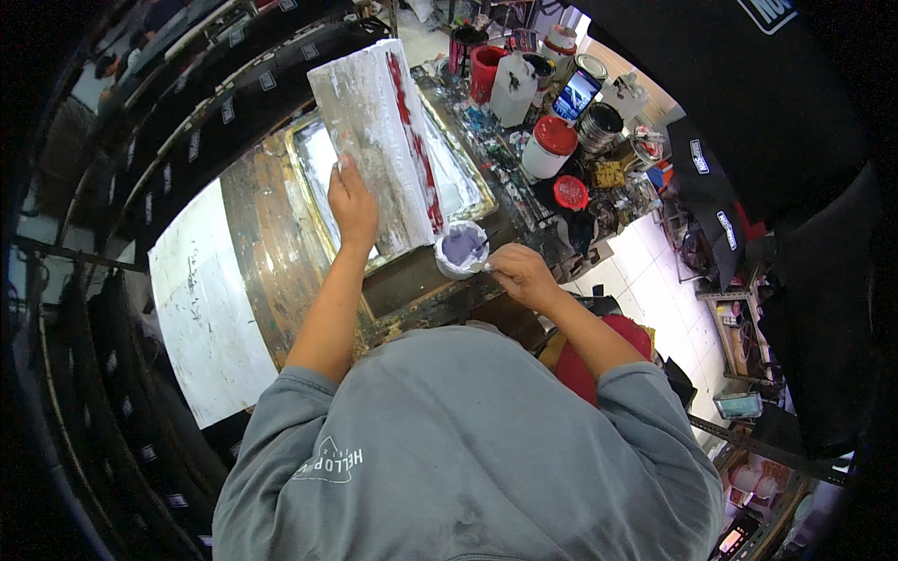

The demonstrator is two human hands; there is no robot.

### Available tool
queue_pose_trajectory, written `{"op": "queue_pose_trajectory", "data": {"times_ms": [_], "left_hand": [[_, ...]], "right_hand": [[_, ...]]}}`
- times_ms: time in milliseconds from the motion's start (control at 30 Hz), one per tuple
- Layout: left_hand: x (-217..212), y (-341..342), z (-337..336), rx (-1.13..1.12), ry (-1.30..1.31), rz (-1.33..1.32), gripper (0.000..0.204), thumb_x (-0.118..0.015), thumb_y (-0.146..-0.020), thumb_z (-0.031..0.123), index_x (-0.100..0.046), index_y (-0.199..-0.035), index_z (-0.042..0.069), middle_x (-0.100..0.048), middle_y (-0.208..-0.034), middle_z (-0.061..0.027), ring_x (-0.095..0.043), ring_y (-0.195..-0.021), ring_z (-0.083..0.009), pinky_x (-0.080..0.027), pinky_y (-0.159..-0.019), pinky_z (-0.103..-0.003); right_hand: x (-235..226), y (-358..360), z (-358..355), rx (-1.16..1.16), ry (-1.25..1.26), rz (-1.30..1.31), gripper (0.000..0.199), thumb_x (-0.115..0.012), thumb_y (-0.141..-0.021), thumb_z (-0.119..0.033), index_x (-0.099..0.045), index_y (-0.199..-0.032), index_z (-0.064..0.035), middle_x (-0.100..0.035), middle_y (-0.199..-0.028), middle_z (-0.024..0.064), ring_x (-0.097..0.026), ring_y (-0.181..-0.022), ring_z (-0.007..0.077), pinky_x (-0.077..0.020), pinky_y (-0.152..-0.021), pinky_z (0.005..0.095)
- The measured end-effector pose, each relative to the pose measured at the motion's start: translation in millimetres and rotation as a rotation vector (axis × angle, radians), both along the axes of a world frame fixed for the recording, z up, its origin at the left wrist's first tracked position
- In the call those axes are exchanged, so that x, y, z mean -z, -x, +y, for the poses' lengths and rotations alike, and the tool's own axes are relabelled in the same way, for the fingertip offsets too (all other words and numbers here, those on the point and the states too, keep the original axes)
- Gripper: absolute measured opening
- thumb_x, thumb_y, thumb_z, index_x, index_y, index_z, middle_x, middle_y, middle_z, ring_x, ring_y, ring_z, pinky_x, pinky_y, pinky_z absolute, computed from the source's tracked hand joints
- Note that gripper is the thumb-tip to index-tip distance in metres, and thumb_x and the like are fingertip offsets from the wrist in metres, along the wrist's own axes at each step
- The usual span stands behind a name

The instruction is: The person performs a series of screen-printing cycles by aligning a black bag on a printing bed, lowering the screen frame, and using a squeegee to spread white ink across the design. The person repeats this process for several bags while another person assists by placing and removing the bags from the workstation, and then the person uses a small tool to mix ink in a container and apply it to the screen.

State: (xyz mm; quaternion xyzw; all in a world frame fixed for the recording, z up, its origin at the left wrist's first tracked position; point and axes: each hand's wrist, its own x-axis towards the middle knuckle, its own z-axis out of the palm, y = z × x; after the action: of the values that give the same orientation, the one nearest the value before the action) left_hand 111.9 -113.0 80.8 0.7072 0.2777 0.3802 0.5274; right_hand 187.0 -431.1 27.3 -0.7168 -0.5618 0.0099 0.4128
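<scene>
My left hand (354, 204) grips a wide wooden squeegee (367, 140), fingers underneath and thumb on its face. The squeegee is tilted, with a white-smeared ridge and a red strip along its right side. Behind it, mostly covered, lies a framed printing screen (301, 159) with white ink on it. My right hand (522, 276) is closed, pinching the rim of a small white tub (456, 269) near the squeegee's lower end. Pale purple ink (460, 245) fills the tub, and a thin dark stick leans inside it.
Paint tubs, cans and a white jug (514, 89) crowd the bench's right side, with a phone (576, 93) propped among them. A red-lidded tub (550, 148) stands closer. White sheeting (208, 299) covers the bench's left end. Black printed panels hang on both sides.
</scene>
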Motion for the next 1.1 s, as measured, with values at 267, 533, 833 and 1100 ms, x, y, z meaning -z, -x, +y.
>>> {"op": "queue_pose_trajectory", "data": {"times_ms": [267, 533, 833, 1100], "left_hand": [[-50.7, -33.5, -33.1, 0.101, 0.59, -0.384, 0.052, -0.046, -0.11, 0.049, -0.063, -0.107, 0.0, -0.059, -0.079, -0.0044, -0.056, -0.076, -0.0177, -0.048, -0.073, -0.029], [-68.1, -58.3, 33.5, 1.285, 0.528, -0.848, 0.041, -0.053, -0.106, 0.04, -0.056, -0.089, 0.003, -0.058, -0.067, -0.0105, -0.058, -0.06, -0.0241, -0.049, -0.057, -0.034], [-69.6, -62.9, 25.3, 1.308, 0.427, -0.766, 0.035, -0.049, -0.107, 0.032, -0.055, -0.09, 0.003, -0.058, -0.067, -0.01, -0.057, -0.059, -0.022, -0.047, -0.055, -0.033], [-54.6, -73.2, -0.5, 1.229, 0.556, -0.801, 0.037, -0.051, -0.106, 0.036, -0.055, -0.09, 0.003, -0.059, -0.067, -0.0096, -0.056, -0.059, -0.0205, -0.046, -0.056, -0.031]], "right_hand": [[-90.8, -22.0, 36.8, 0.489, -0.238, 0.531, 0.012, -0.072, -0.094, -0.01, -0.07, -0.1, 0.0008, -0.068, -0.083, 0.0023, -0.059, -0.076, 0.0068, -0.0481, -0.07, 0.0256], [-112.3, 24.8, 50.4, 0.299, 0.005, 0.605, 0.017, -0.073, -0.092, -0.013, -0.07, -0.097, 0.0032, -0.07, -0.081, 0.0073, -0.061, -0.073, 0.0113, -0.0503, -0.07, 0.0319], [-107.5, 39.1, 62.0, 0.223, -0.331, 0.445, 0.008, -0.072, -0.087, 0.0, -0.07, -0.094, 0.0014, -0.07, -0.086, 0.0123, -0.066, -0.077, 0.023, -0.0524, -0.073, 0.036], [-129.8, 29.2, 70.0, 0.102, -0.409, 0.291, 0.012, -0.073, -0.084, 0.003, -0.069, -0.095, 0.0006, -0.065, -0.084, 0.0149, -0.064, -0.08, 0.0326, -0.0515, -0.073, 0.0403]]}}
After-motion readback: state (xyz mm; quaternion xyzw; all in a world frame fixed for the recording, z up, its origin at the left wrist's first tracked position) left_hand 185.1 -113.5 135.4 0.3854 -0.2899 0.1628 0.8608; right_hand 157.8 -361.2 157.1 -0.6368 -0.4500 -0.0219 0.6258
